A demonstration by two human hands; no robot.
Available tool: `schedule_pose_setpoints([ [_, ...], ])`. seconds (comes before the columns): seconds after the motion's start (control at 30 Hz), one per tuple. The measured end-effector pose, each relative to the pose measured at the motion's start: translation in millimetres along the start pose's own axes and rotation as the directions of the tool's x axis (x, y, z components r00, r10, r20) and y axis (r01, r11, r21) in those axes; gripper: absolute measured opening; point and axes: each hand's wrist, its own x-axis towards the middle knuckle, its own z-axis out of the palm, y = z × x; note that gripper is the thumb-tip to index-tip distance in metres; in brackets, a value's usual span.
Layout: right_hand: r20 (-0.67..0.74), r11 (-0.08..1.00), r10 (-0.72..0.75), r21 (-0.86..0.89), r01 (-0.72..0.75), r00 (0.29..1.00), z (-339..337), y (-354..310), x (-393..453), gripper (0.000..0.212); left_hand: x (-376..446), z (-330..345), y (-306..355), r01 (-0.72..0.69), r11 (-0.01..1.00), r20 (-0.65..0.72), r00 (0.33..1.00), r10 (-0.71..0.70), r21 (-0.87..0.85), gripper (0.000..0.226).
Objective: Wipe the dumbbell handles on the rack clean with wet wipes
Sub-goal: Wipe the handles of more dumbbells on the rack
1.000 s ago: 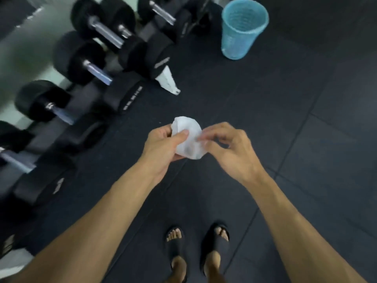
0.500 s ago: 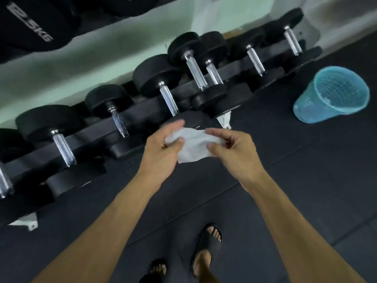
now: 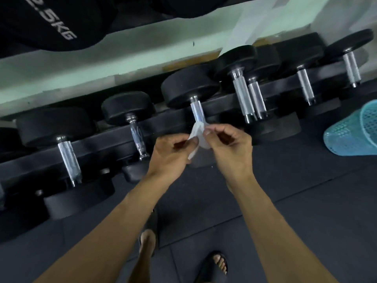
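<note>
Wipe (image 3: 196, 137) now bunched smaller vs. earlier, pinched by left hand (image 3: 173, 154) & right hand (image 3: 230, 148) fingertips, held near centre handle (image 3: 197, 111), prob. for wrapping.

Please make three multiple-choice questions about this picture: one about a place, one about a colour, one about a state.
1. Where is the basket?
A. on the floor at the right
B. on the rack
C. in one hand

2. What colour is the wet wipe?
A. blue
B. white
C. black

3. How is the wipe held?
A. lying on the floor
B. draped over a handle
C. pinched by both hands

Answers:
1 A: the blue basket lies on the floor by the right edge.
2 B: the wet wipe is white.
3 C: the left hand and the right hand both pinch it.
</note>
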Motion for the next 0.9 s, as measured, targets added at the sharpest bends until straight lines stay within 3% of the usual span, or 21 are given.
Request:
schedule_pose_setpoints([
  [0.1,0.045,1.000,0.008,-0.016,-0.007,0.999,22.8,14.1,8.9,0.022,26.4,-8.3,-0.8,0.217,0.934,0.097,0.976,-0.197,-0.285,0.024],
  [0.2,0.024,0.998,0.003,-0.068,-0.002,1.000,44.1,28.0,21.2,0.028,56.4,-22.7,-4.6,0.368,0.833,0.204,0.929,-0.309,-0.414,0.032],
  [0.3,0.032,0.987,-0.037,-0.155,0.042,0.999,54.3,41.4,27.4,0.028,78.1,-30.5,-8.3,0.438,0.793,0.306,0.893,-0.329,-0.424,0.023],
  [0.4,0.047,0.973,-0.039,-0.227,0.048,0.998,55.5,53.7,30.4,0.030,99.2,-29.4,-16.9,0.444,0.822,0.290,0.889,-0.354,-0.357,0.019],
  [0.47,-0.047,0.957,-0.045,-0.289,0.030,0.998,50.9,60.8,32.2,0.029,110.1,-25.2,-21.9,0.419,0.855,0.251,0.902,-0.352,-0.306,0.016],
  [0.53,-0.166,0.853,-0.169,-0.519,0.060,0.972,44.5,73.8,33.4,0.024,119.1,-20.6,-28.6,0.389,0.883,0.184,0.918,-0.350,-0.262,0.012],
  [0.63,-0.141,0.600,-0.316,-0.796,0.082,0.938,40.3,103.3,32.0,0.031,133.5,-12.9,-42.0,0.355,0.894,0.109,0.935,-0.338,-0.272,0.016],
  [0.73,-0.121,0.450,-0.275,-0.893,0.016,0.954,49.2,124.9,31.9,0.053,148.7,-3.0,-56.2,0.317,0.907,0.063,0.948,-0.312,-0.278,0.018],
  [0.83,-0.212,0.395,-0.272,-0.914,-0.092,0.939,62.0,132.7,33.4,0.069,167.9,6.7,-68.9,0.285,0.906,0.013,0.955,-0.296,-0.312,0.016],
  [0.9,-0.263,0.379,-0.289,-0.914,-0.143,0.920,66.7,133.9,36.1,0.067,183.0,14.1,-75.0,0.281,0.886,-0.012,0.952,-0.307,-0.370,0.014],
])
